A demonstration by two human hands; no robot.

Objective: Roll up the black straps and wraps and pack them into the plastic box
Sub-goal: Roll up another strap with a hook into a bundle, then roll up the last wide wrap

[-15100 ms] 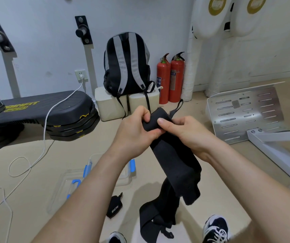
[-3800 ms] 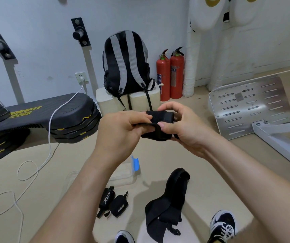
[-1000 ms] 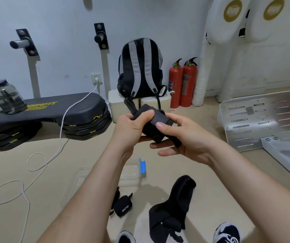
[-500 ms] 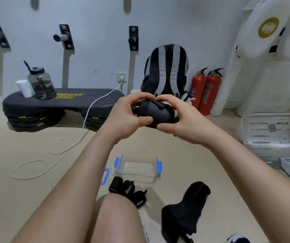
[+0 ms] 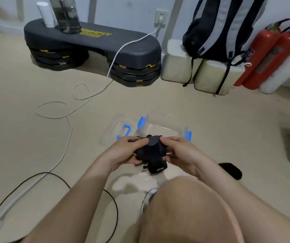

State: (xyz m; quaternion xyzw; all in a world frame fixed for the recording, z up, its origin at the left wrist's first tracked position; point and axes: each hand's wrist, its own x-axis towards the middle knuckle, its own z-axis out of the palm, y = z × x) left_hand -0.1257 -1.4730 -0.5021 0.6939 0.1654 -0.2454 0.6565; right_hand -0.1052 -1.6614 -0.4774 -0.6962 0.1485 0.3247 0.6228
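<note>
Both hands hold one rolled black wrap [image 5: 150, 149] low over the floor, just in front of the clear plastic box [image 5: 165, 128] with blue clips. My left hand [image 5: 129, 149] grips its left side and my right hand [image 5: 176, 151] grips its right side, fingers curled over the top. Right below the roll a smaller rolled black strap [image 5: 158, 167] with white lettering lies on the floor. An unrolled black wrap [image 5: 231, 170] shows partly behind my right forearm. The box's clear lid [image 5: 117, 128] lies to the left of the box.
My bare knee [image 5: 184, 207] and a shoe [image 5: 148, 199] fill the lower foreground. A white cable [image 5: 67, 113] and a black cable [image 5: 112, 204] loop over the floor at left. A black step platform [image 5: 95, 42], backpack [image 5: 223, 27], foam blocks [image 5: 210, 76] and fire extinguishers [image 5: 270, 55] line the wall.
I have crouched down: both hands brought the rolled wrap from chest height to just above the floor by the box. The view tilted downward and closer to the box.
</note>
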